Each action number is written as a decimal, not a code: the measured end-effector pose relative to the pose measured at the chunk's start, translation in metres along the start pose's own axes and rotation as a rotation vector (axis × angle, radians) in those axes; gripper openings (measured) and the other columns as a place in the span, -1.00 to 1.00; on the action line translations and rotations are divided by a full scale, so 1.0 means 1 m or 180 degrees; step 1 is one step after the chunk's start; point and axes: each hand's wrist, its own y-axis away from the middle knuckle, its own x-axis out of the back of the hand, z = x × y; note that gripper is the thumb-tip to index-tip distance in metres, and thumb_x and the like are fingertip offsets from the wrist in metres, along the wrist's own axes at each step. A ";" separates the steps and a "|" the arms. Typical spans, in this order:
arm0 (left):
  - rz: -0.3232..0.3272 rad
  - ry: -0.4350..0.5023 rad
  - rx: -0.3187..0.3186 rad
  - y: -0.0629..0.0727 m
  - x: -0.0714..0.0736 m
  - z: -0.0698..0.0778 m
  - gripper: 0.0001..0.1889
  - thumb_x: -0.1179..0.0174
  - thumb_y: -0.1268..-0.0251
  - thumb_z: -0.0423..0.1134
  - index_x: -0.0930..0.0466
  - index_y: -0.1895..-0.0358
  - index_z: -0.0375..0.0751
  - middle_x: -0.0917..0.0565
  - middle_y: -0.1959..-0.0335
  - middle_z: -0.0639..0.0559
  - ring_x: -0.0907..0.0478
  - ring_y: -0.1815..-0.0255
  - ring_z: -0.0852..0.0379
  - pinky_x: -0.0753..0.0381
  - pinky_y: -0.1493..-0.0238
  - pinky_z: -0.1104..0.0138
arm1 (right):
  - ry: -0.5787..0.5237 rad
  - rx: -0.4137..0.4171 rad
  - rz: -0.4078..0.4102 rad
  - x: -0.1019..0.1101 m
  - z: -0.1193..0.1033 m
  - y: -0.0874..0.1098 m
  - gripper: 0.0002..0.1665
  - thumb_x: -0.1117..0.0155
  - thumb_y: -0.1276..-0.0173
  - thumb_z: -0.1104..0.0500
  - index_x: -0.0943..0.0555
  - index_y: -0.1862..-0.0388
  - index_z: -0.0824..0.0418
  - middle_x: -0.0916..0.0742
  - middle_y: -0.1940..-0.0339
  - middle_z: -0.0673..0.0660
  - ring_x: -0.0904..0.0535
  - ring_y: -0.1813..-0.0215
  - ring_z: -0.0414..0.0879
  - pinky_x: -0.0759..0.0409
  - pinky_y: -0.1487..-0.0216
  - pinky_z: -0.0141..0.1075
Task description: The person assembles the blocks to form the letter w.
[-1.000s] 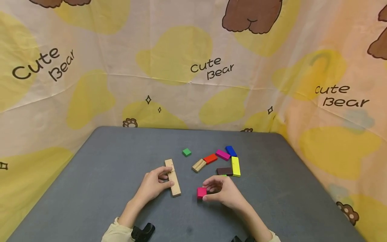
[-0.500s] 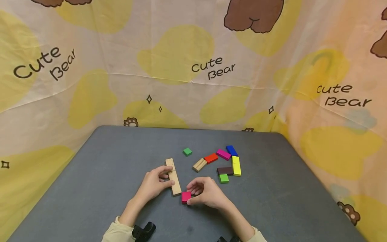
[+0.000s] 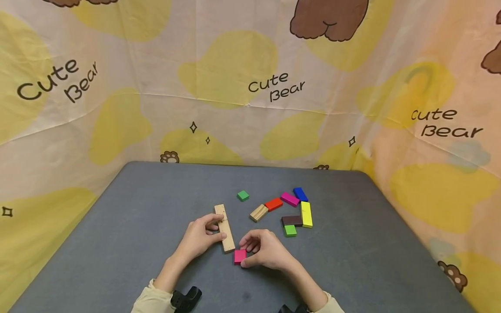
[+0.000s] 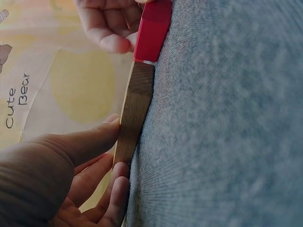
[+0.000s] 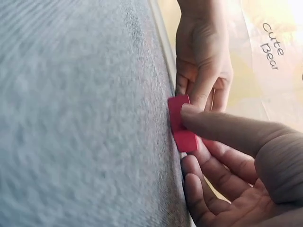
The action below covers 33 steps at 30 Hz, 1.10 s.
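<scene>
Two plain wooden blocks (image 3: 228,241) lie end to end in a strip on the grey table. My left hand (image 3: 198,238) holds the strip from its left side, thumb on the nearer block and index finger by the joint. In the left wrist view the thumb lies against the wooden block's edge (image 4: 137,104). My right hand (image 3: 268,251) pinches a pinkish-red block (image 3: 240,256) between thumb and fingers. That block sits at the strip's near end, its corner touching or almost touching the wood. In the right wrist view the thumb covers part of the red block (image 5: 185,141).
A curved chain runs at the right: striped wooden block (image 3: 258,213), red-orange block (image 3: 273,204), magenta block (image 3: 289,199), blue block (image 3: 300,194), yellow block (image 3: 306,214), dark brown block (image 3: 292,221), light green block (image 3: 290,231). A green block (image 3: 243,195) lies apart. A printed curtain (image 3: 235,65) stands behind.
My right hand has carried the red block leftward to the near end of the wooden strip, uncovering the light green block. My left hand has stayed on the strip.
</scene>
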 end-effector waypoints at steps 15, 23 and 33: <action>0.0012 -0.0064 -0.0166 0.002 -0.003 0.000 -0.51 -0.48 -0.11 -0.30 -0.62 -0.16 -0.19 -0.66 -0.06 -0.03 -0.63 0.14 0.10 -0.62 0.15 0.16 | 0.0015 -0.0065 0.0255 -0.004 0.004 -0.001 -0.58 -0.64 0.04 0.31 -0.69 0.17 0.17 -0.68 0.31 0.00 -0.58 0.25 -0.04 -0.56 0.22 -0.30; 0.0031 -0.0127 -0.0197 0.003 -0.003 0.002 -0.52 -0.47 -0.12 -0.31 -0.63 -0.15 -0.21 -0.67 -0.03 -0.06 -0.63 0.17 0.09 -0.62 0.17 0.15 | 0.0033 -0.0055 0.0305 -0.004 0.003 0.001 -0.58 -0.64 0.04 0.32 -0.69 0.17 0.18 -0.67 0.32 -0.01 -0.57 0.26 -0.05 -0.56 0.23 -0.31; 0.0065 -0.0170 -0.0086 0.004 -0.004 0.004 -0.51 -0.47 -0.11 -0.31 -0.62 -0.16 -0.21 -0.66 -0.04 -0.07 -0.63 0.16 0.07 -0.62 0.16 0.11 | 0.0070 -0.0109 0.0342 -0.005 0.003 0.000 -0.58 -0.64 0.04 0.32 -0.69 0.16 0.18 -0.68 0.32 -0.01 -0.58 0.27 -0.06 -0.57 0.23 -0.31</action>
